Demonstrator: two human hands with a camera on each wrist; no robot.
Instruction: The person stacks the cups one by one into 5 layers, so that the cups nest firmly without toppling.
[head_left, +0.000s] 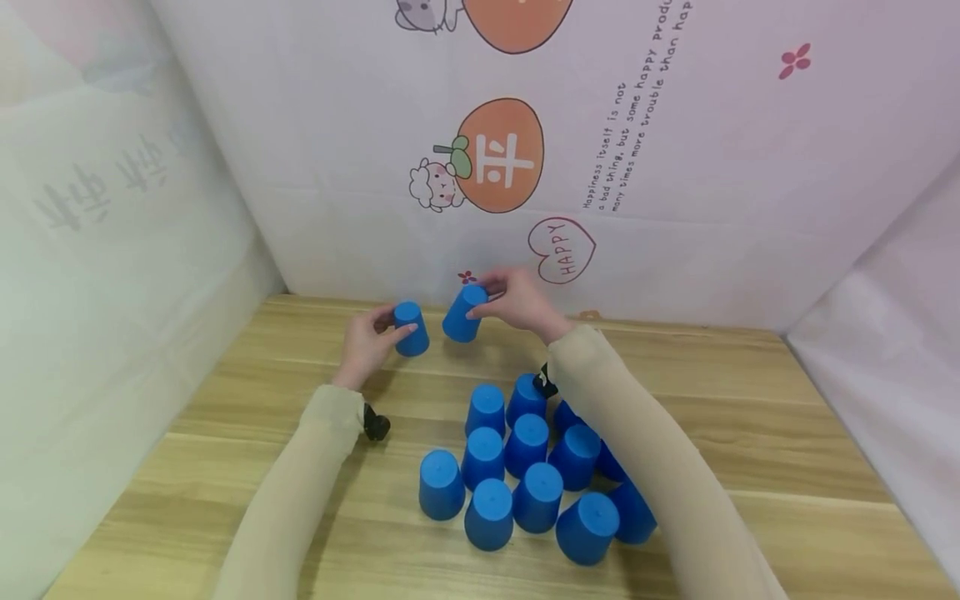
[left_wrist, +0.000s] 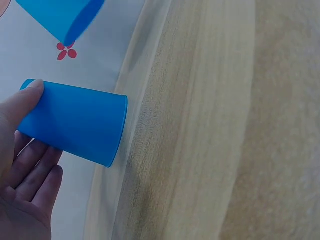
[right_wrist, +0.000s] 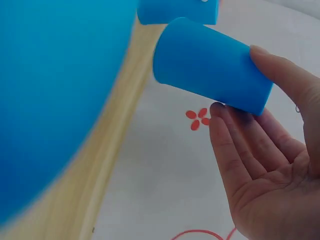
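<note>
Toward the back of the table, my left hand (head_left: pixel 367 343) grips an upside-down blue cup (head_left: pixel 412 331), thumb on the near side and fingers behind. In the left wrist view this cup (left_wrist: pixel 75 122) has its rim facing the table. Just to the right, my right hand (head_left: pixel 521 302) pinches a second blue cup (head_left: pixel 463 315) near its base. That cup tilts, its rim end leaning left toward the first one, and it hangs above the tabletop. The right wrist view shows the thumb on one side of the tilted cup (right_wrist: pixel 210 67) and the fingers on the other.
Several more upside-down blue cups (head_left: pixel 531 446) stand grouped on the wooden table (head_left: pixel 360 517), partly hidden under my right forearm. One looms close in the right wrist view. A printed white cloth (head_left: pixel 360 183) rises behind the table's back edge, with more cloth at both sides.
</note>
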